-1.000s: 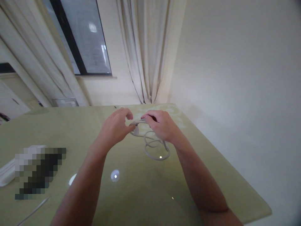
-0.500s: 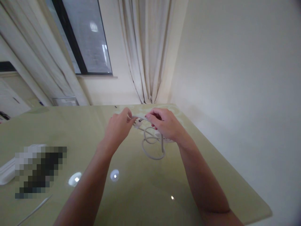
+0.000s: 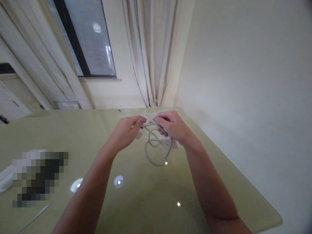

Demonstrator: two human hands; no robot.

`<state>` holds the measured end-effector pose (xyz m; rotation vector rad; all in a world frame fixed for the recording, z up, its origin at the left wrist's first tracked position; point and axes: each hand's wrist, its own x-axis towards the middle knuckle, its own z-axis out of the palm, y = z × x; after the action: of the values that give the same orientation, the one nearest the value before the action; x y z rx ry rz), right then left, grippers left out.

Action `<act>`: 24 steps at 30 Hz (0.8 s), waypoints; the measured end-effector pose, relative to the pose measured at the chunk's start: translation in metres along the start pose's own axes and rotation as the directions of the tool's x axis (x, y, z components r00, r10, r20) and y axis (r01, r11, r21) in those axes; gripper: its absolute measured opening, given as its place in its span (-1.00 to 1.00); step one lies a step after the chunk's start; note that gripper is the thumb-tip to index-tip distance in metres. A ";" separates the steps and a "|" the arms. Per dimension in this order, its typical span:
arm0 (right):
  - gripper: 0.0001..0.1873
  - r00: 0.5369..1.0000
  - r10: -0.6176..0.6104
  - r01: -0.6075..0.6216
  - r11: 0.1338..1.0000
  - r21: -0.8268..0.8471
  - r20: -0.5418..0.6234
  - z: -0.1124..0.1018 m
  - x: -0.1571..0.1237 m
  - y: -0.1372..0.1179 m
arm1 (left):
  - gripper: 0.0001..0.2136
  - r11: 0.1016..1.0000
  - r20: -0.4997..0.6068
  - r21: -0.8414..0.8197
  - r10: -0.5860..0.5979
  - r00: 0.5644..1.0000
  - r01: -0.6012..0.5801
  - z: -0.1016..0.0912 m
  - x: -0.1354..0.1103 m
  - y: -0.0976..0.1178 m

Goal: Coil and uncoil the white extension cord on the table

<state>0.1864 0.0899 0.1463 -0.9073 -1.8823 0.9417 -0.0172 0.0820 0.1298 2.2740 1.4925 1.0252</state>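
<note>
The left hand (image 3: 124, 133) and the right hand (image 3: 172, 127) are both pinching the thin, bendy white cord (image 3: 156, 152) above the shiny green table (image 3: 136, 195), its light, floppy loops hanging at 6 o'clock, so holding it near the small white plug (image 3: 139, 134) looks best.

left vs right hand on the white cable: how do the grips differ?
The left hand pinches the white cable near a small white plug end, thumb and fingertips only. The right hand curls more fingers around the cable, with coiled loops hanging below it. The left hand sits slightly lower than the right hand. Both hold the same cable above the green table.
</note>
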 end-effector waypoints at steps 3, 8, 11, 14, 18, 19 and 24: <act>-0.69 0.999 0.040 -0.040 0.995 0.093 0.000 0.001 0.003 0.004 | -0.62 0.985 0.122 -0.140 0.120 0.985 -0.103 -0.006 -0.005 0.011; -0.74 0.983 0.081 -0.133 0.935 0.328 0.165 0.002 0.004 0.006 | -0.68 0.993 0.063 -0.069 0.104 0.993 -0.100 -0.008 -0.009 0.021; -0.69 0.961 0.064 -0.173 0.899 0.402 0.271 0.003 0.007 0.011 | -0.68 0.995 -0.020 -0.009 0.101 0.995 -0.102 -0.011 -0.008 0.016; -0.60 0.979 0.043 -0.123 0.904 0.409 0.199 0.004 0.015 0.023 | -0.68 0.993 -0.056 0.047 0.115 0.992 -0.112 -0.014 -0.007 0.009; -0.41 0.991 0.006 -0.053 0.933 0.355 0.131 0.004 0.025 0.042 | -0.68 0.980 -0.059 0.166 0.117 0.991 -0.105 -0.015 -0.006 0.004; -0.39 0.991 -0.008 -0.037 0.942 0.335 0.131 0.003 0.027 0.047 | -0.69 0.976 -0.056 0.190 0.115 0.992 -0.102 -0.014 -0.007 0.003; -0.43 0.990 -0.110 0.091 0.974 0.209 0.083 -0.008 0.031 0.062 | -0.67 0.971 -0.071 0.203 0.144 0.987 -0.127 -0.015 -0.006 -0.002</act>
<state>0.1953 0.1467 0.1065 -0.6485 -1.8508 1.1088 -0.0300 0.0748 0.1366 2.5308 1.5533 1.0660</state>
